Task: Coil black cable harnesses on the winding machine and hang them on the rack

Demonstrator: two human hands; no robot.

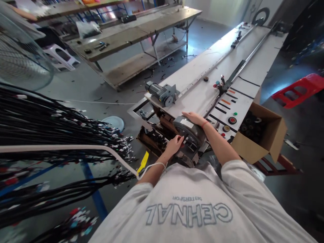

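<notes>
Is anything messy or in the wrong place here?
Yes. Cable scraps and bits litter the floor under the far workbench. A pale round lid or plate lies on the floor. Both hands, left hand and right hand, rest on a dark round motor, which looks normal.

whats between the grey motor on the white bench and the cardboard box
In the head view, the right hand on the round dark housing, then the bench's striped panel with round buttons, lie between grey motor and cardboard box.
</notes>
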